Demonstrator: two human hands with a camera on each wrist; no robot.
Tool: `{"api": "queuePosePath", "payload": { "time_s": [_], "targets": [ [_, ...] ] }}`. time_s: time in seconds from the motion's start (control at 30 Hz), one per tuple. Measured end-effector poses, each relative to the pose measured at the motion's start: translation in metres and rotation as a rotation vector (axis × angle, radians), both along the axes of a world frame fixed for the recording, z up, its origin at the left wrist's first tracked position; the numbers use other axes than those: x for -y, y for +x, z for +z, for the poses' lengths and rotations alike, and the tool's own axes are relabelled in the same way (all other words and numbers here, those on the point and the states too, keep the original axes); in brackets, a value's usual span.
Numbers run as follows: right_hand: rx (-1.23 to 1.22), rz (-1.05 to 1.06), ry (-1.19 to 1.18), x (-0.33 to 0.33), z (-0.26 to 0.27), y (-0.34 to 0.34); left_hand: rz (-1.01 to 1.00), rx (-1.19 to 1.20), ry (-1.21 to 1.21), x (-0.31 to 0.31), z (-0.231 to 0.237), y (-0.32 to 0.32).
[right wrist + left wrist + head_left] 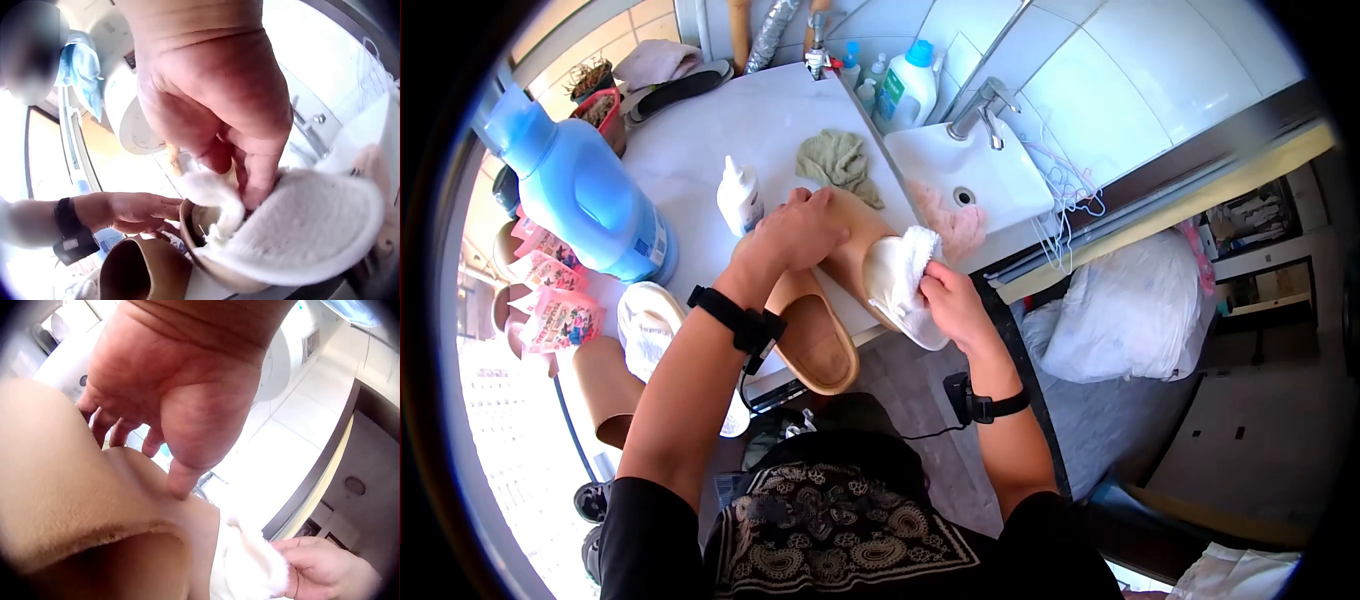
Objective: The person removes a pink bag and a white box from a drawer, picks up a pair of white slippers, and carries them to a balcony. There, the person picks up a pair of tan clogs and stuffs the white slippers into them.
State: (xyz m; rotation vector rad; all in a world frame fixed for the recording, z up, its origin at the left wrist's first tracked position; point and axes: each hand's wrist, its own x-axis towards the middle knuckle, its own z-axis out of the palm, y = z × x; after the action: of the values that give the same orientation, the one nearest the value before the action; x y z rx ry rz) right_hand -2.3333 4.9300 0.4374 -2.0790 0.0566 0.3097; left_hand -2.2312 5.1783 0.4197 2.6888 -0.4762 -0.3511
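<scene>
Two tan slippers lie at the counter's near edge. My left hand [800, 228] holds the toe of the farther slipper [850, 245], its thumb on the upper and its fingers over the far side. At that slipper's opening my right hand [955, 305] pinches a fluffy white lining [917, 258] between thumb and fingers. A white fleecy insole [312, 225] shows below that hand in the right wrist view. Beside it, the other tan slipper [820, 345] has a bare tan inside and overhangs the counter edge. Part of the held slipper's toe is hidden under my left hand.
A white squeeze bottle [740, 195] and a green cloth [840, 165] stand near my left hand. A large blue detergent jug [590, 190] is at the left. Past the right hand are a pink cloth [948, 222] and the sink [1010, 185] with its tap.
</scene>
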Motion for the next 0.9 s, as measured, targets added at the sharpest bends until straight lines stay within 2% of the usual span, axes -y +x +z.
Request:
{"api": "queuePosePath", "payload": {
  "time_s": [0.03, 0.1, 0.17, 0.23, 0.43, 0.47, 0.57, 0.6, 0.7, 0.8, 0.9],
  "targets": [
    [-0.145, -0.057, 0.262, -0.003, -0.002, 0.003, -0.003, 0.0, 0.004, 0.0, 0.015, -0.004],
    [-0.44, -0.181, 0.781, -0.012, -0.012, 0.006, 0.126, -0.098, -0.053, 0.006, 0.044, -0.019],
    [-0.494, -0.085, 0.782, -0.017, -0.022, 0.011, 0.134, -0.105, -0.043, 0.008, 0.046, -0.021],
    [-0.384, -0.053, 0.577, -0.032, -0.024, 0.012, 0.14, -0.113, -0.051, 0.005, 0.046, -0.021],
    [0.023, -0.054, 0.203, -0.038, -0.037, 0.03, 0.146, -0.122, -0.153, 0.0, 0.031, -0.015],
    [-0.259, -0.253, 0.862, -0.03, -0.055, 0.034, 0.142, -0.1, -0.163, 0.0, 0.027, -0.013],
    [-0.481, -0.318, 1.104, -0.027, -0.053, 0.039, 0.136, -0.104, -0.171, 0.0, 0.028, -0.012],
    [-0.495, -0.341, 1.084, -0.031, -0.047, 0.04, 0.137, -0.117, -0.17, 0.0, 0.029, -0.012],
    [-0.536, -0.216, 1.105, -0.031, -0.039, 0.044, 0.102, -0.142, -0.175, -0.002, 0.029, -0.009],
    [-0.576, 0.086, 1.357, -0.024, -0.058, 0.053, 0.014, -0.144, -0.146, -0.006, 0.029, 0.001],
    [-0.532, -0.217, 1.188, -0.044, -0.049, 0.054, -0.039, -0.214, -0.152, -0.01, 0.032, 0.008]
  ]
}}
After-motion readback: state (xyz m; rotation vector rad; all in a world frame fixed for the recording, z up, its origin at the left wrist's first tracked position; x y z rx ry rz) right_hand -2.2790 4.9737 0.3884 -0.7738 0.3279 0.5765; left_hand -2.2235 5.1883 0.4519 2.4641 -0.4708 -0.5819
